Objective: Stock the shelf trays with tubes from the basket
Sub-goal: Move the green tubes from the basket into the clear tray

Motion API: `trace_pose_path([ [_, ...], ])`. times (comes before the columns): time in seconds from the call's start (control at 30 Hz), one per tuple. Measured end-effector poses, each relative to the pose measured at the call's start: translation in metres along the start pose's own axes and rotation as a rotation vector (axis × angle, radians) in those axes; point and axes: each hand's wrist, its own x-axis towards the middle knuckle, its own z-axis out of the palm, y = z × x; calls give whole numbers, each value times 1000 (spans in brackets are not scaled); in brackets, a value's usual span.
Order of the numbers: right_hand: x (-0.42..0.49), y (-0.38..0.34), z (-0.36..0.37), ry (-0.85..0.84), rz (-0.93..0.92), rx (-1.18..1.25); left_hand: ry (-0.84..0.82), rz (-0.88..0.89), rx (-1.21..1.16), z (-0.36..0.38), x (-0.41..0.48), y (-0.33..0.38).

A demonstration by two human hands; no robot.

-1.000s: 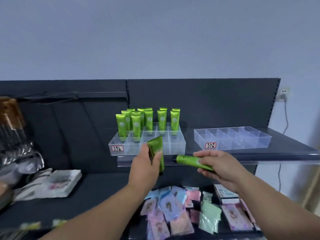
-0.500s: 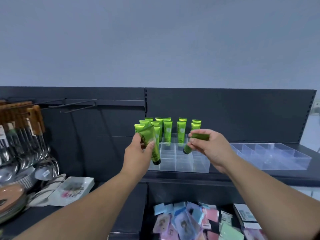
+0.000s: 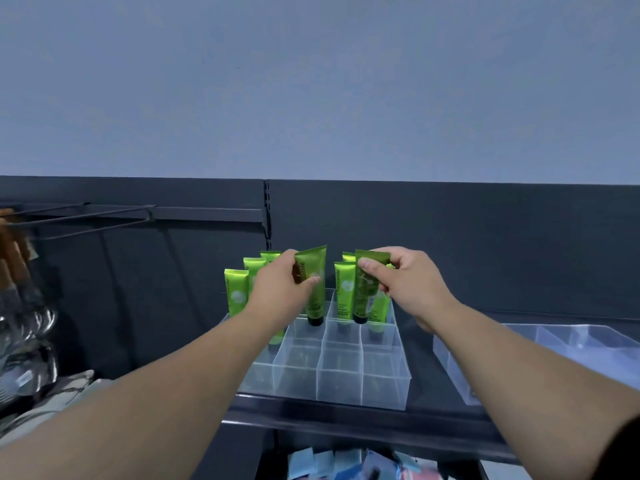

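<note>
The left grip [image 3: 280,289] is pinching a glossy green plastic tube with a black cap [image 3: 314,301] just below its flat crimped end. The cap points down at a cell in the middle of the frame. I can't tell whether the cap has reached the cell floor.

The right grip [image 3: 408,285] is clenched on a darker-looking green tube of the same kind [image 3: 363,296]. It holds the tube by its top edge, cap down, just right of centre and close beside the tubes already standing there.

Both tubes hang over the clear plastic divided tray [image 3: 346,372], which sits on the dark metal shelf [image 3: 426,424] at centre frame. The tray's back rows hold upright bright green tubes [image 3: 237,292], standing on their caps. The two nearest rows of cells have nothing in them.

At the right edge a second clear divided tray [image 3: 561,344] shows no tubes in the part I can see. The basket is out of sight, so I can't say how many tubes remain in it.

To my eye the job is under halfway. The first tray is about half filled, these two tubes are about to go in, and the front cells and the whole second tray are yet to be stocked.
</note>
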Motion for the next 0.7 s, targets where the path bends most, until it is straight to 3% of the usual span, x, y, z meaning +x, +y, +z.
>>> trace_pose_path([
  [0.47,29,57,30,-169,212,-16,-365,-66,227,14,39,-10],
  [0.7,36,60,28,-206,162,-180,-470,20,376,12,49,-12],
])
